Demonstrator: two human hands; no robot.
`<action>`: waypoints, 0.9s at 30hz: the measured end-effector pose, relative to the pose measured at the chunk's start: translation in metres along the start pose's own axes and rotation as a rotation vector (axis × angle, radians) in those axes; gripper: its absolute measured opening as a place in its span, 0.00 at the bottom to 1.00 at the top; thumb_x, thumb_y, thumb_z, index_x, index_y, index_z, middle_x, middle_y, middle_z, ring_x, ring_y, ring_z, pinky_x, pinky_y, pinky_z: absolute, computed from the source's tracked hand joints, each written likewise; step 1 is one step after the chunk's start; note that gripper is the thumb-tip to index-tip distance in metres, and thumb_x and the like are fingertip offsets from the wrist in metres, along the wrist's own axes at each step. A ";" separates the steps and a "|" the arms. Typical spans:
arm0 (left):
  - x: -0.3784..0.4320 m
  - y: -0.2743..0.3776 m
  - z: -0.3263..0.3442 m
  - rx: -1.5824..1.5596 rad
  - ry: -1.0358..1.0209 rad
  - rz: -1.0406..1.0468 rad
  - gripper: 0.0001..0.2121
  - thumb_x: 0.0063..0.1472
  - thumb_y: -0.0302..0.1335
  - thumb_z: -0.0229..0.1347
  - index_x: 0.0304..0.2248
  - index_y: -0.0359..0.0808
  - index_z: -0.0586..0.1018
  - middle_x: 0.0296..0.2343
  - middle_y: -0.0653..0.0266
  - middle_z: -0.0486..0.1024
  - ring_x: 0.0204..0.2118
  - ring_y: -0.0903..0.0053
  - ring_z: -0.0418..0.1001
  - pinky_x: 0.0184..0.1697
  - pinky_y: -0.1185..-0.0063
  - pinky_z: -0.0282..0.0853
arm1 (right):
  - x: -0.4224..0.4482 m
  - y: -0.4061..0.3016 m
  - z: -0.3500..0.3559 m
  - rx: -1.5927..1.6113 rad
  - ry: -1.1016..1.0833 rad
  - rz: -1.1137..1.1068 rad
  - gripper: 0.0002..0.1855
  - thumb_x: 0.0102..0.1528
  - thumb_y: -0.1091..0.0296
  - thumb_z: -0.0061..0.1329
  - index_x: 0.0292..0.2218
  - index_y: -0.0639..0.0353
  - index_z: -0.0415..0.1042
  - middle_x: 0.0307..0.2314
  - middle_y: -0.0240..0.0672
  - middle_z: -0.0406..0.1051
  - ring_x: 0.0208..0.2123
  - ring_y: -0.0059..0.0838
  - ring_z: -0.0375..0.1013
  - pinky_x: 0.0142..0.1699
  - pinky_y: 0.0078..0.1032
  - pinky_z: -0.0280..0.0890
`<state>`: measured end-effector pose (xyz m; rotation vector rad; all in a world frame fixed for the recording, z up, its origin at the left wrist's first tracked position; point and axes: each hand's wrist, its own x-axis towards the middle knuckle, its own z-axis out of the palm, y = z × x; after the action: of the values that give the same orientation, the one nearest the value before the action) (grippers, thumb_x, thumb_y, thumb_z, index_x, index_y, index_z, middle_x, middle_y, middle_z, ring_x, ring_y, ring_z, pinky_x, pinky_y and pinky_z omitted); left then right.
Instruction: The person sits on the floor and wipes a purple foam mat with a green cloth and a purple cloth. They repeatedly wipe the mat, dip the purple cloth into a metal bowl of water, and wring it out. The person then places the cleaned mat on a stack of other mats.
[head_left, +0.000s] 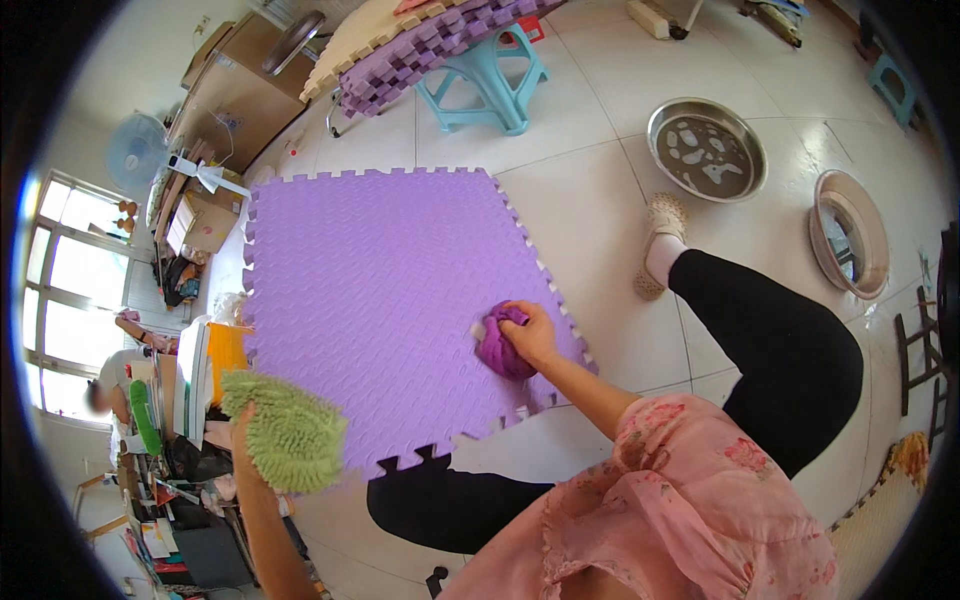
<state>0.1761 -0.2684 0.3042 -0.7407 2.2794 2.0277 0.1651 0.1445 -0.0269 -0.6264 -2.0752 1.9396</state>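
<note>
Before me a large purple foam mat (390, 277) with interlocking toothed edges and a textured face takes up the middle of the view. My right hand (535, 336) grips a bunched purple cloth (501, 352), which rests against the mat near its right edge. At the mat's lower left corner, a green chenille mitt or cloth (296, 435) is in my left hand (241, 435). Most of that hand's fingers are hidden by the green pile. The mat's near edge overlaps my bent leg in its black trouser (457, 502).
A steel basin (705, 184) holds murky, sudsy water; a pinkish plastic basin (825, 247) stands beyond it. Purple and cream mats (390, 67) lie stacked over a teal stool (487, 90). Cluttered shelves, a fan (139, 154) and another person (112, 382) are at left.
</note>
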 end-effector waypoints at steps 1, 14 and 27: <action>0.011 -0.015 -0.017 0.018 0.031 -0.005 0.23 0.66 0.39 0.53 0.54 0.32 0.69 0.44 0.57 0.75 0.41 0.65 0.77 0.39 0.67 0.76 | -0.003 0.004 -0.010 0.035 -0.030 0.061 0.19 0.45 0.60 0.57 0.40 0.52 0.80 0.34 0.47 0.75 0.37 0.41 0.76 0.45 0.33 0.69; 0.062 -0.156 0.104 -0.183 -0.340 -0.242 0.20 0.63 0.38 0.57 0.49 0.33 0.73 0.43 0.56 0.77 0.43 0.66 0.76 0.48 0.68 0.73 | 0.062 0.053 -0.113 0.113 0.127 0.305 0.20 0.45 0.62 0.57 0.40 0.61 0.79 0.31 0.37 0.78 0.33 0.29 0.76 0.42 0.27 0.69; 0.072 -0.359 0.142 0.166 -0.073 -0.586 0.23 0.58 0.38 0.61 0.50 0.34 0.75 0.48 0.56 0.74 0.49 0.65 0.72 0.51 0.68 0.66 | 0.039 0.052 -0.052 -0.835 0.007 -0.453 0.31 0.42 0.55 0.63 0.49 0.45 0.73 0.54 0.36 0.63 0.55 0.54 0.58 0.57 0.52 0.54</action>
<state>0.1926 -0.1792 -0.0782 -1.1292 1.8599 1.5509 0.1619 0.2097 -0.0780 -0.2407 -2.6866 0.7929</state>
